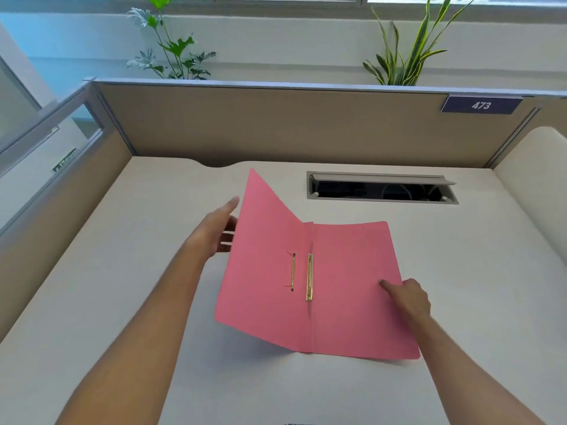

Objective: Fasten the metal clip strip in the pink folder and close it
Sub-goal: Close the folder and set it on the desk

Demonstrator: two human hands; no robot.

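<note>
The pink folder lies open on the desk, its right half flat and its left cover raised at a slant. A gold metal clip strip runs along the spine fold, and a second thin gold strip sits on the raised cover. My left hand is behind the raised cover's outer edge, fingers spread and partly hidden by it. My right hand rests on the flat right half near its outer edge, index finger pressing the page.
The beige desk is ringed by tan partition walls. An open cable slot lies behind the folder to the right. Two plants stand behind the partition.
</note>
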